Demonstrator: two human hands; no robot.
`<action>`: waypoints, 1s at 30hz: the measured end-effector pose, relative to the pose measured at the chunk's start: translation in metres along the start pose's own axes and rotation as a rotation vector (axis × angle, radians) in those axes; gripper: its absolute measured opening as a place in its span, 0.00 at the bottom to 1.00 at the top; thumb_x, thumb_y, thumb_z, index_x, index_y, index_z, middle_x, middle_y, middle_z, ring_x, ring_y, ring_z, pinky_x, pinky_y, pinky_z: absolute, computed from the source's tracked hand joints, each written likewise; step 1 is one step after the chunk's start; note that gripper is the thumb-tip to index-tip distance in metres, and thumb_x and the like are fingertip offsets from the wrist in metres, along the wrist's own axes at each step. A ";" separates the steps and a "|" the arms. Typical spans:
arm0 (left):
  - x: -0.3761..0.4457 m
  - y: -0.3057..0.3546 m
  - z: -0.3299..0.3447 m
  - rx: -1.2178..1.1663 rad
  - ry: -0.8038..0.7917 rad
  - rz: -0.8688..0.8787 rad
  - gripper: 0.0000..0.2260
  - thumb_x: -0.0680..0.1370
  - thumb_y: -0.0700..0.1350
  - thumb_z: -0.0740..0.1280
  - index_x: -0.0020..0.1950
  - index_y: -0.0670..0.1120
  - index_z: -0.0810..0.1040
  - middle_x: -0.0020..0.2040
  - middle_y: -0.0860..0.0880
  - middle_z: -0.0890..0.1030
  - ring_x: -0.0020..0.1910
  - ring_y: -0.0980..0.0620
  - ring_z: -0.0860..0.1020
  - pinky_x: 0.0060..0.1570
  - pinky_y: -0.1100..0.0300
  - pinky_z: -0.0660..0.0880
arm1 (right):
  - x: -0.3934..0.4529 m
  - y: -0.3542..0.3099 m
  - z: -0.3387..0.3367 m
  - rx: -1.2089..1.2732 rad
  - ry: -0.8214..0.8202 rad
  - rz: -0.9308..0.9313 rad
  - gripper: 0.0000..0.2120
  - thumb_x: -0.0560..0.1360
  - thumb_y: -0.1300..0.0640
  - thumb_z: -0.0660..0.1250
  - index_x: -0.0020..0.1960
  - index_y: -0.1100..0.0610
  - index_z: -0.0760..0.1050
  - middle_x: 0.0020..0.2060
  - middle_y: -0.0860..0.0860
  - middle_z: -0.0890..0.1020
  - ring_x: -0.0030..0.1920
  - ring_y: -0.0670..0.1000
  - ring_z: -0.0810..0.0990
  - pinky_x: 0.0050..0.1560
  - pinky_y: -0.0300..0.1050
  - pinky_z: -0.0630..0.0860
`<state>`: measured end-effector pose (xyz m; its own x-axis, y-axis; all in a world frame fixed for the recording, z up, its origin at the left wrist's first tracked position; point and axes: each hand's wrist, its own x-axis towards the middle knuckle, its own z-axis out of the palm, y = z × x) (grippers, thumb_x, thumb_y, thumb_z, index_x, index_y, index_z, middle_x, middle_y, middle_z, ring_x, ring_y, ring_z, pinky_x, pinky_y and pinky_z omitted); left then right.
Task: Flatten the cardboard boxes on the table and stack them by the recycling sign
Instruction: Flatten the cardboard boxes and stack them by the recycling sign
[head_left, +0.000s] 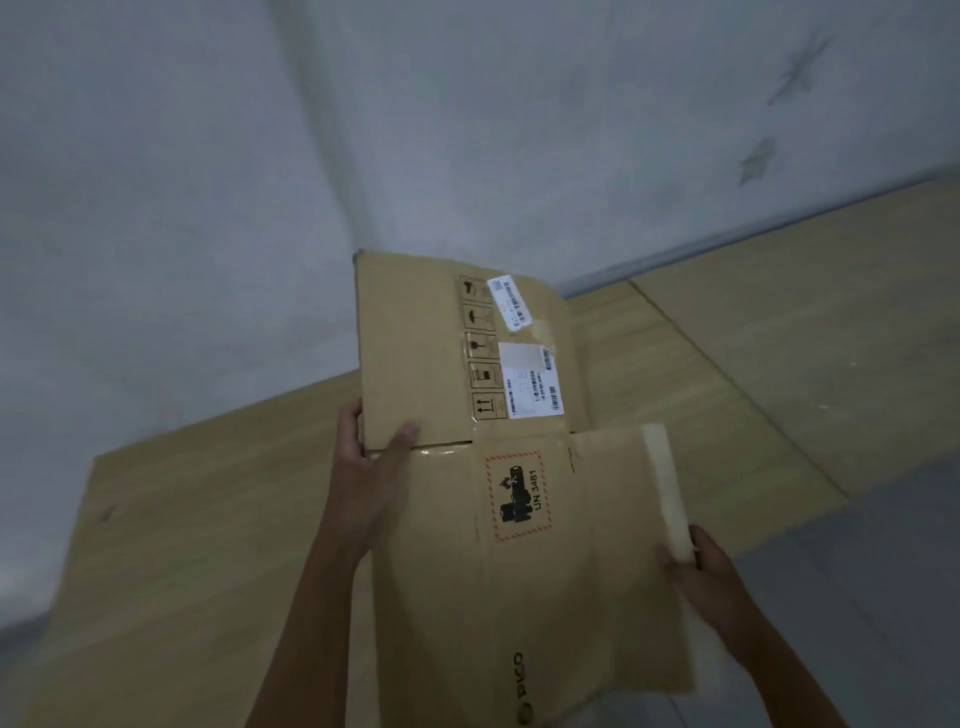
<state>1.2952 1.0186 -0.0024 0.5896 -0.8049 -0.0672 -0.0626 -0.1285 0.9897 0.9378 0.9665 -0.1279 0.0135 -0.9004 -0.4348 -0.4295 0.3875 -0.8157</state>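
One box is held above the surface, lifted clear of it as far as can be judged. It appears already collapsed: a flat upper panel tilts away from the viewer, and a flat lower panel runs down towards the viewer. The long axis of the box runs from near to far.

The left hand grips the left edge of the box at the fold between the two panels. The thumb is laid across the front face, and the fingers are curled round behind the edge. The right hand holds the right edge of the lower panel, just below a pale strip of tape. How its fingers lie cannot be told, as they are hidden behind the card.

The box lies between the two hands, with the fold nearest the left hand. The coming move is judged to turn on that fold, the upper panel needing to be brought flat with the lower one.

The card is plain brown. White labels and handling marks are noted on the upper panel, and a red-bordered UN 3481 mark on the lower. No recycling sign is seen.
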 end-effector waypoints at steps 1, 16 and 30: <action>-0.003 0.016 0.034 0.022 -0.042 0.037 0.19 0.76 0.46 0.74 0.64 0.56 0.72 0.57 0.54 0.83 0.49 0.59 0.84 0.43 0.61 0.81 | 0.008 0.012 -0.024 0.056 -0.008 0.015 0.08 0.77 0.61 0.70 0.56 0.59 0.77 0.44 0.56 0.84 0.41 0.52 0.80 0.40 0.47 0.75; -0.030 0.198 0.456 0.128 -0.599 0.391 0.21 0.76 0.48 0.73 0.68 0.56 0.72 0.60 0.56 0.82 0.56 0.54 0.83 0.45 0.62 0.81 | 0.114 0.051 -0.401 0.865 -0.097 -0.015 0.36 0.67 0.39 0.76 0.71 0.47 0.70 0.64 0.52 0.80 0.62 0.58 0.80 0.62 0.64 0.75; 0.025 0.234 0.844 -0.024 -0.764 0.132 0.28 0.68 0.56 0.76 0.65 0.63 0.71 0.52 0.59 0.86 0.49 0.58 0.84 0.41 0.64 0.81 | 0.328 0.052 -0.717 0.840 -0.225 0.016 0.49 0.52 0.44 0.86 0.70 0.48 0.70 0.64 0.53 0.80 0.62 0.58 0.80 0.50 0.61 0.81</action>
<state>0.6156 0.4788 0.1214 -0.1409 -0.9900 -0.0087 -0.0712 0.0014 0.9975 0.2724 0.5493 -0.0391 0.2290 -0.8678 -0.4410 0.3762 0.4967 -0.7821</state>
